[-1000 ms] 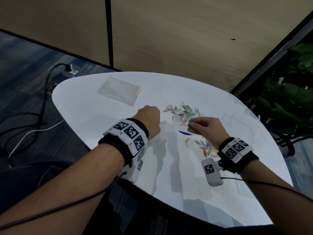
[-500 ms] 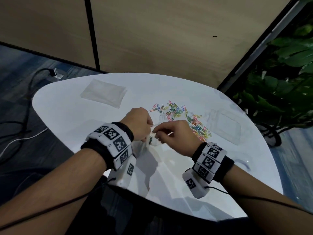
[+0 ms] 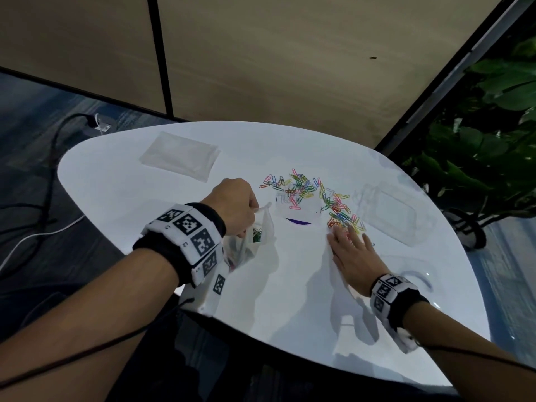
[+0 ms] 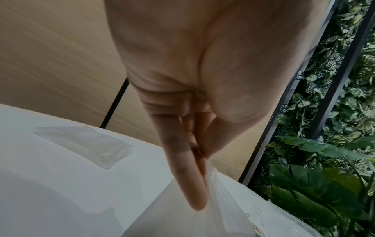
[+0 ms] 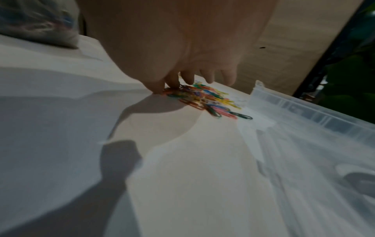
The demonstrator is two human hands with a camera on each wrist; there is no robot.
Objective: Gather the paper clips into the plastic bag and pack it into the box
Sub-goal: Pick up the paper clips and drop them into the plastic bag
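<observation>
Clips point(image 3: 338, 211) touch right hand point(image 3: 352, 255), bag point(image 3: 249, 242) left-held.

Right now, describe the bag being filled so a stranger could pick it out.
On the white table, look at the near left edge, where the left hand pinches a clear plastic bag upright. Unlike the flat bags lying at the far left, it holds paper clips.
</observation>
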